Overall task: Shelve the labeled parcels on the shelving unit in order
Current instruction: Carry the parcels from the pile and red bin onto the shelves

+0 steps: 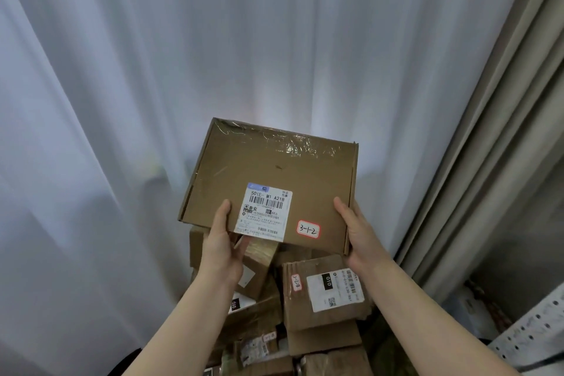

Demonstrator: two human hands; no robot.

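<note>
Cardboard parcel (268, 174): flat brown box, held up before the white curtain (213, 40), above the pile.
Sticker (308, 229): red-bordered, handwritten "3-1-2", near the parcel's near right corner.
Left hand (219, 241): thumb on top beside the shipping label (264, 212), fingers underneath, gripping the parcel.
Right hand (360, 232): thumb on top at the right edge, gripping likewise.
Pile (323, 299): more labelled cardboard parcels below.
Shelving unit (534, 336): white perforated metal, lower right.
</note>
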